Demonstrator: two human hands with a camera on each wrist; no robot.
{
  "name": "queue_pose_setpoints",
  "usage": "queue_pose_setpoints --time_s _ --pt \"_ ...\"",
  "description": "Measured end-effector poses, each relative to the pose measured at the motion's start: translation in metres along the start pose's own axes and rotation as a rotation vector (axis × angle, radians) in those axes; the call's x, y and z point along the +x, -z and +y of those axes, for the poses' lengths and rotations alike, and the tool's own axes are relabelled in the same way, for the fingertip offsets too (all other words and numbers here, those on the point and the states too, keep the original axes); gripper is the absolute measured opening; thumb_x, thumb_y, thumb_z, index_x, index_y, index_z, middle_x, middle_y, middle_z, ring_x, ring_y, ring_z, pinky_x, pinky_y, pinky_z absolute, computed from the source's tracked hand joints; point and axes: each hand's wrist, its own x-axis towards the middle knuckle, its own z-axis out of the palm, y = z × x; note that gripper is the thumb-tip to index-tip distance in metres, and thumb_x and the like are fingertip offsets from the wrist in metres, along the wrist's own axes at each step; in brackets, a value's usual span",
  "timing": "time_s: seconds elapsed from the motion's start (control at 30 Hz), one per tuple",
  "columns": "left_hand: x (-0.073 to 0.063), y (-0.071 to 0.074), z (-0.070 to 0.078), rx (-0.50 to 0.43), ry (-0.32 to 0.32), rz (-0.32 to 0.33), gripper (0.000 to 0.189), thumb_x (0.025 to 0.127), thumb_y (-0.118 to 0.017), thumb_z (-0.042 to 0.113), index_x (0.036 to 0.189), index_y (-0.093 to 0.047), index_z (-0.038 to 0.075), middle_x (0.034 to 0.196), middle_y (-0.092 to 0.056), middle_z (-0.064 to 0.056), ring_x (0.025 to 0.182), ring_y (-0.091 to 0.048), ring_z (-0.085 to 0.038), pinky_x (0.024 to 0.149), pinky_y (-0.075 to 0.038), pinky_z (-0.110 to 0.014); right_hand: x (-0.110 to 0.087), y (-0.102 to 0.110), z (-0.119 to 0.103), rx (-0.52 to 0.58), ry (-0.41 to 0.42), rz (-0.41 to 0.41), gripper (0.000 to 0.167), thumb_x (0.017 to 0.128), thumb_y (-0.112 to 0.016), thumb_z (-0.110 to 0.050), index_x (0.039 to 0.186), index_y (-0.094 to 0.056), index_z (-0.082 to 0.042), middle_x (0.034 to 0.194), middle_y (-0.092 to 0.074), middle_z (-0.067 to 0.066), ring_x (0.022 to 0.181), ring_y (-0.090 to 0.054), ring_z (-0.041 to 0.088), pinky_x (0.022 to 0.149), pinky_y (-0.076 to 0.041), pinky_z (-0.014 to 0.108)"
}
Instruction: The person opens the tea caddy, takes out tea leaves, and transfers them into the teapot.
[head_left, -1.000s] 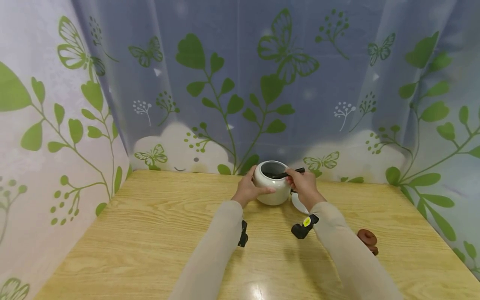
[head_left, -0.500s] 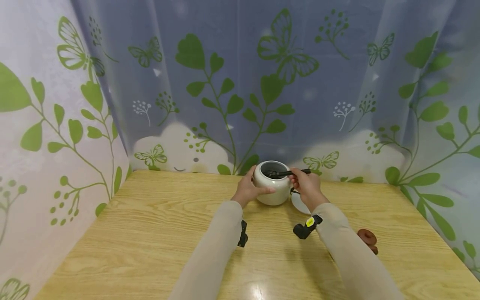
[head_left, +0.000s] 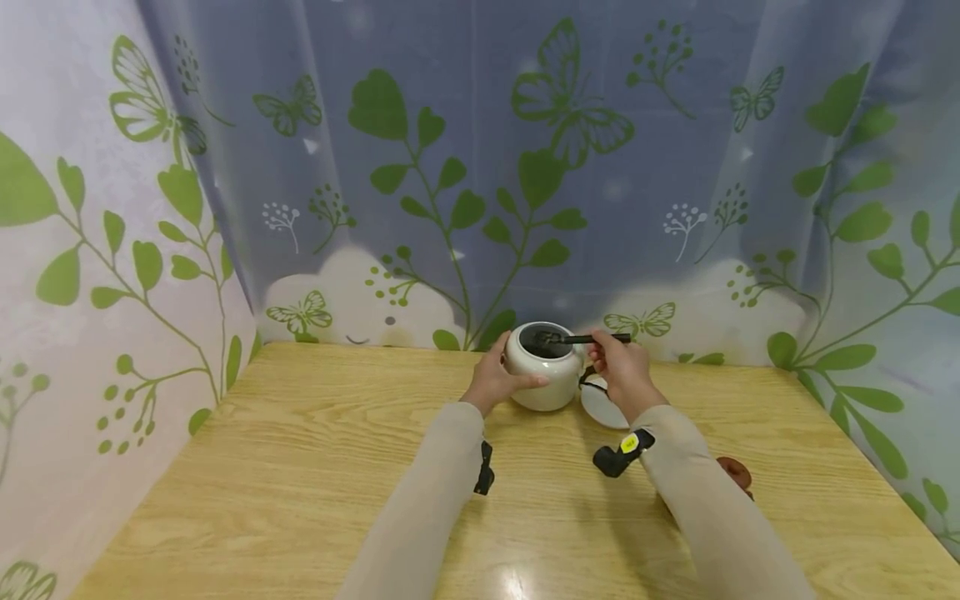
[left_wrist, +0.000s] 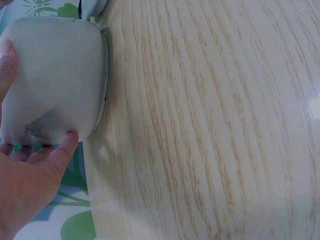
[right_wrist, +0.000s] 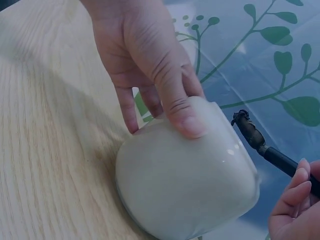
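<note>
A round white jar (head_left: 546, 387) stands near the table's far edge with its wide mouth uncovered. My left hand (head_left: 495, 385) grips its left side, thumb across the front and the other fingers round behind. In the left wrist view, fingertips press the jar wall (left_wrist: 55, 75). My right hand (head_left: 626, 372) pinches the handle of a slim black scoop (head_left: 579, 339). Its narrow head overlaps the mouth in the head view. In the right wrist view, the scoop's head (right_wrist: 250, 132) shows just outside the rim, with dark clumpy stuff at its tip.
A white lid (head_left: 603, 408) with a dark cord lies right of the jar, under my right hand. Reddish-brown ring-shaped pieces (head_left: 735, 472) sit partly behind my right forearm. A patterned curtain (head_left: 480, 208) hangs at the wooden table's (head_left: 337, 417) far edge.
My right hand has moved rightward, drawing the scoop's head up from inside the jar and levelling the handle. More of the lid shows. My left hand has kept its grip.
</note>
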Motion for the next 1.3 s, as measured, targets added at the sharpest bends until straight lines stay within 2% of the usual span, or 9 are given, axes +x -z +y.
queue_pose_setpoints --time_s 0.27,0.4,0.67,0.77,1.0,1.3 --pt "0.0 -0.001 -0.001 -0.001 -0.002 0.002 0.107 0.07 -0.088 0.025 0.154 -0.023 0.014 0.148 -0.039 -0.015 0.134 -0.039 -0.032 0.107 -0.037 -0.045 -0.011 0.005 -0.011 0.001 0.0 -0.021 0.016 0.095 -0.06 -0.019 0.103 -0.057 -0.006 0.066 -0.059 -0.003 0.058 -0.047 0.005 0.049 -0.038 0.016" --pt "-0.001 -0.001 -0.001 -0.007 0.001 0.004 0.107 0.069 -0.088 0.025 0.154 -0.023 0.014 0.148 -0.04 -0.015 0.134 -0.039 -0.032 0.108 -0.037 -0.045 -0.017 0.011 -0.017 0.049 -0.009 -0.048 0.015 0.095 -0.061 -0.019 0.102 -0.059 -0.006 0.065 -0.059 -0.002 0.058 -0.048 0.006 0.049 -0.039 0.017" --pt "-0.001 0.0 -0.001 -0.012 -0.009 -0.001 0.106 0.07 -0.088 0.025 0.154 -0.023 0.013 0.148 -0.039 -0.015 0.134 -0.039 -0.033 0.107 -0.037 -0.046 -0.028 0.03 -0.028 0.092 -0.032 -0.086 0.029 0.095 -0.061 -0.022 0.116 -0.052 -0.005 0.07 -0.059 -0.002 0.06 -0.048 0.006 0.05 -0.041 0.017" --pt "-0.001 0.0 -0.001 -0.013 -0.01 0.001 0.107 0.069 -0.088 0.025 0.154 -0.024 0.014 0.148 -0.04 -0.015 0.134 -0.039 -0.032 0.107 -0.037 -0.046 -0.034 0.04 -0.031 0.1 -0.027 -0.096 0.025 0.094 -0.062 -0.022 0.113 -0.054 -0.006 0.071 -0.059 -0.002 0.061 -0.048 0.006 0.051 -0.042 0.017" --pt "0.002 -0.001 -0.003 -0.019 -0.014 -0.001 0.107 0.069 -0.088 0.024 0.154 -0.023 0.015 0.148 -0.04 -0.014 0.134 -0.039 -0.032 0.107 -0.037 -0.046 -0.047 0.07 -0.036 0.13 0.02 -0.13 0.008 0.093 -0.064 -0.022 0.093 -0.065 -0.013 0.072 -0.059 -0.002 0.061 -0.05 0.006 0.052 -0.043 0.018" --pt "0.0 0.0 0.0 -0.017 -0.02 -0.002 0.107 0.069 -0.088 0.023 0.153 -0.024 0.014 0.148 -0.04 -0.014 0.134 -0.039 -0.032 0.108 -0.037 -0.045 -0.062 0.115 -0.037 0.2 0.031 -0.13 0.011 0.089 -0.069 -0.02 0.089 -0.063 -0.01 0.072 -0.059 0.001 0.061 -0.053 0.008 0.052 -0.045 0.02"
